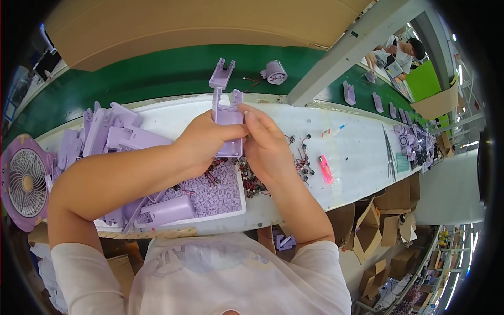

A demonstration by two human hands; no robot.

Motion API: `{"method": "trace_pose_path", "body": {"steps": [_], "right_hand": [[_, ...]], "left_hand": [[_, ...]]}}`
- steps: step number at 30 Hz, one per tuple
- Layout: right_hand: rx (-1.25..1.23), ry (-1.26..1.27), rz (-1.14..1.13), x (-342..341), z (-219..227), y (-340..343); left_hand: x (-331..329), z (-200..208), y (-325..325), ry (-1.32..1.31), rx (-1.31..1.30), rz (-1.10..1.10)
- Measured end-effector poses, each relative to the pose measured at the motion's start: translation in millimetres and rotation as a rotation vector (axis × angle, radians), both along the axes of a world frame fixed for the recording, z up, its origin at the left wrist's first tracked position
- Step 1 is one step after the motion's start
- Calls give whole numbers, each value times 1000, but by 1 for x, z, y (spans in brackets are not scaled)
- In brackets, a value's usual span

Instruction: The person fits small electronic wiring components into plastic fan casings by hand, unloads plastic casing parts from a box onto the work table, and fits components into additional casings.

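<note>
Hold the open purple housing [229, 116] steady and level in front of you, above the counter [362, 147]; light, even pressure should best suit its thin walls. Your left grip [200, 140] is closed on its left side, thumb across it; your right grip [268, 149] curls narrowly at its right edge, though whether it pinches anything is hidden.

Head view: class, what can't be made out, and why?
In the head view:
Left hand: fingers mostly hidden by itself and purple housing.
White tray: part, covered by left forearm.
Small purple pieces: too small to distinguish.
Upper cardboard box: cut off by top edge.
</note>
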State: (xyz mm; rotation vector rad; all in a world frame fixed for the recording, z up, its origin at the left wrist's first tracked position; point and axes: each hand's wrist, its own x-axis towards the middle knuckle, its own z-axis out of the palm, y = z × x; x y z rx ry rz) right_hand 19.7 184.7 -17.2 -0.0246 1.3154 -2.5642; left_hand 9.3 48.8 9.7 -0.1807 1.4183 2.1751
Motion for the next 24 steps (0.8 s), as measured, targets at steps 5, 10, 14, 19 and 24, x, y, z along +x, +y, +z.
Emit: {"method": "trace_pose_path", "body": {"steps": [5, 10, 14, 19, 24], "right_hand": [[360, 219, 34, -9, -1, 23], [422, 227, 253, -9, 3, 34], [733, 282, 199, 5, 16, 25], [776, 422, 115, 14, 6, 20], [685, 375, 169, 11, 2, 25]], "left_hand": [[-7, -1, -17, -56, -61, -75], [0, 5, -18, -99, -33, -136], [1, -3, -22, -118, -64, -115], [3, -6, -20, -109, -26, -117], [6, 2, -18, -119, 5, -136]]}}
